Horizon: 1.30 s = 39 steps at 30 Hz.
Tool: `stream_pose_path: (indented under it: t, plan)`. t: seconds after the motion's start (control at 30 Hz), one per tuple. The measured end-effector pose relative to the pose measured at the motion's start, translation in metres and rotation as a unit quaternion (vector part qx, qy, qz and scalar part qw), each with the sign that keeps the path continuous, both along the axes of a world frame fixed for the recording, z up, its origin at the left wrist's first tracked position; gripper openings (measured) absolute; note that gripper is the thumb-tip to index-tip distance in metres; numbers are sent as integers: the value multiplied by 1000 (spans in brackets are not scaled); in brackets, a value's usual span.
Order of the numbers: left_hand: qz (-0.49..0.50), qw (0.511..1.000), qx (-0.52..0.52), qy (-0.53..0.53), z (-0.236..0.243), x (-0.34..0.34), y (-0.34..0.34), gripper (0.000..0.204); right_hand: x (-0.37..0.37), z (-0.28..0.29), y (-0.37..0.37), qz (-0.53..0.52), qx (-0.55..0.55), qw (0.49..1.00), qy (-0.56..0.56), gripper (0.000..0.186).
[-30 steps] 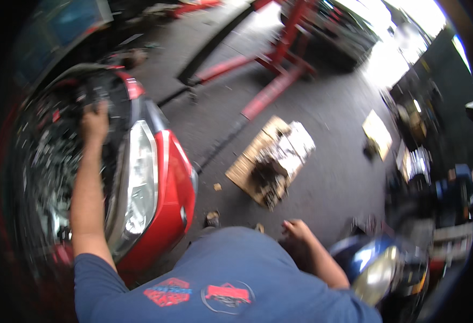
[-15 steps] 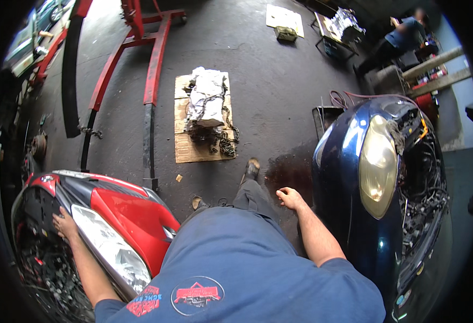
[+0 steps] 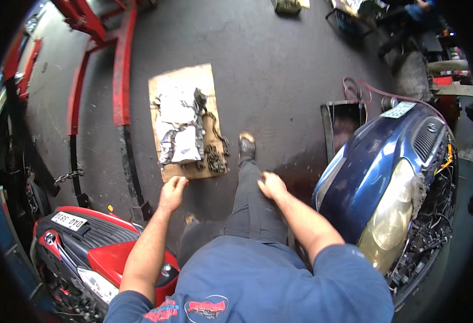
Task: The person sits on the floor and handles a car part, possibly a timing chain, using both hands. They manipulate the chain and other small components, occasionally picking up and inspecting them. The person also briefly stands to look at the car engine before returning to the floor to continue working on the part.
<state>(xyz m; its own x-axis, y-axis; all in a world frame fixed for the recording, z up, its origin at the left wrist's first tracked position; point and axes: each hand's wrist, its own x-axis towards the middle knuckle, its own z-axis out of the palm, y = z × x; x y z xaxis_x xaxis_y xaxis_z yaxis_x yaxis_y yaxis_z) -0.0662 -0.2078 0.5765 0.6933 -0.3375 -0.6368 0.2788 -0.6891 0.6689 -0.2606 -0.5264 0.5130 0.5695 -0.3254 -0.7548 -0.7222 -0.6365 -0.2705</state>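
Over the dark floor, short of the cardboard's near edge, hangs my left hand [image 3: 173, 192], fingers loosely bent and apart, holding nothing. My right hand [image 3: 272, 185] is in front of my right thigh, its fingers curled in with nothing visible in them. Beyond my left hand, a bulky whitish block like an engine part [image 3: 180, 116] lies on a flat sheet of cardboard [image 3: 197, 78]. A dark metal chain [image 3: 215, 159] is heaped along the block's right side. Neither hand touches the block.
A red car front [image 3: 110, 258] stands near left, a blue one [image 3: 360, 172] near right. The red hoist's legs [image 3: 122, 81] stretch over the floor at far left. A dark tray [image 3: 347, 121] and a reddish hose [image 3: 374, 91] lie beyond the blue front. Another person [image 3: 417, 19] is at far right.
My left hand has left the red car front and swung inward over the floor. My right hand has moved slightly left and up in view. The block and cardboard appear closer and tilted.
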Motion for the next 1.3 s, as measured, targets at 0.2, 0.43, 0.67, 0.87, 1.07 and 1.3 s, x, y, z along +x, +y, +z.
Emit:
stream_pose_path:
  t: [0.2, 0.43, 0.67, 0.87, 1.07, 1.3]
  plan:
    - [-104, 970, 94, 200, -145, -54, -34, 44, 88, -137, 25, 137, 75, 980, 124, 48]
    - [-249, 941, 194, 120, -183, -129, 44, 23, 111, -389, 150, 281, -43, 958, 27, 90]
    - [-172, 956, 187, 147, -195, -136, 72, 17, 123, -504, 174, 291, 14, 956, -15, 57]
    - [-86, 966, 177, 169, -198, -128, 60, 18, 129, -476, 140, 176, 149, 970, 74, 55]
    - [-17, 982, 132, 132, -198, -144, 62, 18, 156, -367, 124, -87, 142, 975, -149, 64]
    - [146, 985, 80, 32, -113, -138, 83, 15, 287, -149, 113, 212, 97, 861, -453, 51]
